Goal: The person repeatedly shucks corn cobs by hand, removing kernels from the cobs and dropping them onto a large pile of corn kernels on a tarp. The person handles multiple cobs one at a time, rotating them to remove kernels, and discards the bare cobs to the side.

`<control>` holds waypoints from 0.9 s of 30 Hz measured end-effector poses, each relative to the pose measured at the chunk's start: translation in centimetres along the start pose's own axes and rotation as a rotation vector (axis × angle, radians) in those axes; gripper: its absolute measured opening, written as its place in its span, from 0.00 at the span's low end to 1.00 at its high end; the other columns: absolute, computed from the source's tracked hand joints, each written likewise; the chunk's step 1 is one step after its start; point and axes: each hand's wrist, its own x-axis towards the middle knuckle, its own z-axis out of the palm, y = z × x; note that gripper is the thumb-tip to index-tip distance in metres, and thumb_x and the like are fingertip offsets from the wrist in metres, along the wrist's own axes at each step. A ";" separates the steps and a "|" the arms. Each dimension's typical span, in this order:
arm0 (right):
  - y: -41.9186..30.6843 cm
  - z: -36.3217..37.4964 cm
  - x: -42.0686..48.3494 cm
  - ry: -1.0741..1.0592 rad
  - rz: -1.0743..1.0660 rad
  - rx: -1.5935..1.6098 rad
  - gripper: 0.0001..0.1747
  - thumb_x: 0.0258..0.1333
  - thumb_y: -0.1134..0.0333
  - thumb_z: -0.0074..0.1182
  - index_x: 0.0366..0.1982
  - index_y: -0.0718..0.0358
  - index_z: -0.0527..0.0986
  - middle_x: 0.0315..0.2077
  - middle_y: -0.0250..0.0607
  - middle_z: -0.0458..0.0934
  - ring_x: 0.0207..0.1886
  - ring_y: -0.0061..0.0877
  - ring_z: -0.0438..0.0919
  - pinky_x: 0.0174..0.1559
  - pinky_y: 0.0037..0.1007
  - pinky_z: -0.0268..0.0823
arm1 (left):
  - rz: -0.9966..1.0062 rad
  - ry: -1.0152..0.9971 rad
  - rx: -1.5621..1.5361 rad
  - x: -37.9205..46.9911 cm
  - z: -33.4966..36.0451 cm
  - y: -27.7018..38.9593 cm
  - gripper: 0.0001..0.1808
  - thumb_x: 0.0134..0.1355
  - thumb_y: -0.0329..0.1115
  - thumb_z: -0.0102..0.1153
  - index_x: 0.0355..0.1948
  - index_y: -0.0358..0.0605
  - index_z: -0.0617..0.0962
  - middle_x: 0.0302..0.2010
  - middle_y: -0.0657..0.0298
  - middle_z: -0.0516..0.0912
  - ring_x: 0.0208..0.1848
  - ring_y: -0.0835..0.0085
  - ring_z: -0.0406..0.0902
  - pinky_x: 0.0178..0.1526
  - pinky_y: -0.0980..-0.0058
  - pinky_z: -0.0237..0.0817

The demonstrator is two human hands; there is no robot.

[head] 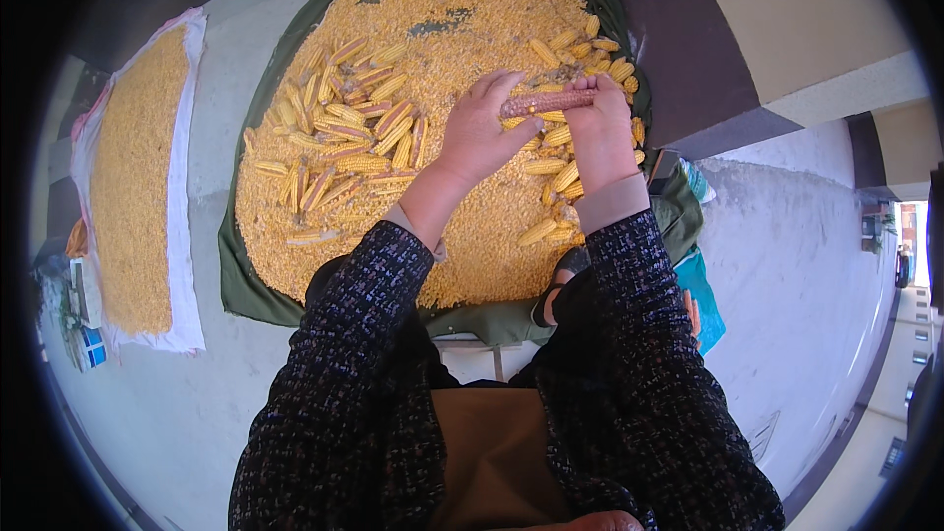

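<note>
A mostly bare reddish corn cob (552, 102) is held crosswise above the grain, with a few yellow kernels on it. My right hand (601, 118) is closed round its right end. My left hand (483, 122) has the left end between the thumb and fingers, which are spread round it. Loose corn kernels (457, 236) lie thickly beneath both hands on a dark green cloth (258, 287). To the left is a heap of partly stripped corn ears (361, 122), with reddish strips showing. Fuller yellow corn ears (564, 177) lie under and around my right hand.
A white sheet (181, 265) spread with more kernels lies left on the concrete floor (214, 383). A dark-based wall (686, 51) rises close at the right. A teal bag (699, 295) with reddish cobs lies beside my right arm. My shoe (549, 302) is at the cloth's near edge.
</note>
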 end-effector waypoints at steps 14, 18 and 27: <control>0.2 0.8 -2.5 -0.071 0.012 -0.027 0.08 0.68 0.69 0.39 0.31 0.61 0.63 0.23 0.33 0.64 0.26 0.24 0.64 0.34 0.31 0.64 | -0.283 -0.064 -0.501 -0.1 0.9 0.8 0.17 0.68 0.41 0.51 0.42 0.35 0.80 0.25 0.62 0.79 0.26 0.80 0.76 0.29 0.79 0.68; 0.3 0.8 -3.0 -0.085 0.018 -0.044 0.08 0.69 0.68 0.41 0.31 0.60 0.63 0.23 0.32 0.65 0.26 0.24 0.65 0.34 0.32 0.64 | -0.330 -0.069 -0.493 -0.1 -0.1 1.0 0.18 0.67 0.41 0.51 0.40 0.35 0.80 0.25 0.63 0.79 0.23 0.80 0.72 0.29 0.81 0.67; -2.8 0.9 -5.4 -0.255 -0.154 0.059 0.05 0.65 0.70 0.46 0.39 0.64 0.70 0.25 0.32 0.69 0.28 0.23 0.68 0.36 0.32 0.65 | -0.894 0.060 -0.794 0.8 -0.7 0.0 0.23 0.66 0.44 0.49 0.50 0.32 0.76 0.51 0.52 0.78 0.54 0.66 0.73 0.54 0.69 0.64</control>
